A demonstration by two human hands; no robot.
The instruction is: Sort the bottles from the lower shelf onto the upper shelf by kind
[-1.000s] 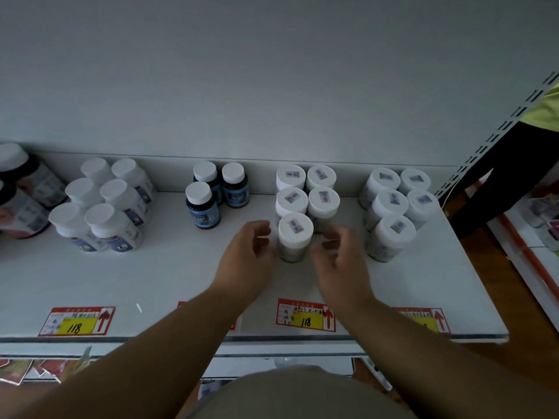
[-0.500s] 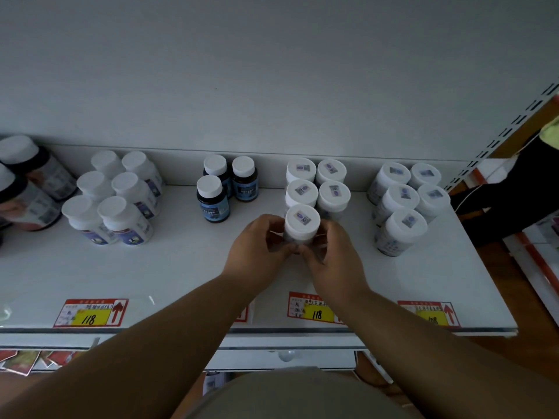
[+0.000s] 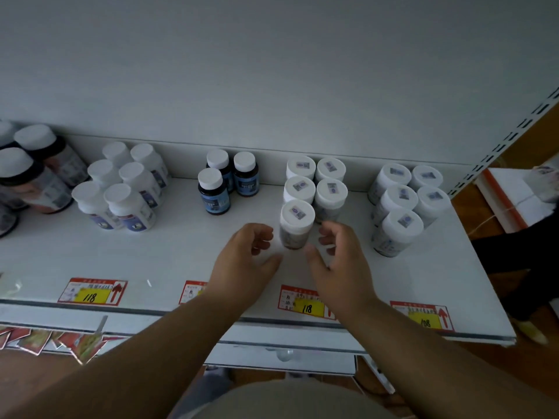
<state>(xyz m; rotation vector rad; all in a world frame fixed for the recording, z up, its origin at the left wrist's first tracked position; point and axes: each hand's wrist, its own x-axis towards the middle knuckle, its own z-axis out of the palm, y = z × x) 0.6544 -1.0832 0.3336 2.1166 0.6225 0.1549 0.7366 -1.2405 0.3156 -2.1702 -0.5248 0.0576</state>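
At mid-frame on the upper shelf a white-capped bottle stands upright, front of its group, a small sticker on its cap too blurred to read. The left hand and right hand flank it, fingers loosely curled, holding nothing, just apart from it. Red-and-yellow price tags along the shelf edge read 118, 118 and 108
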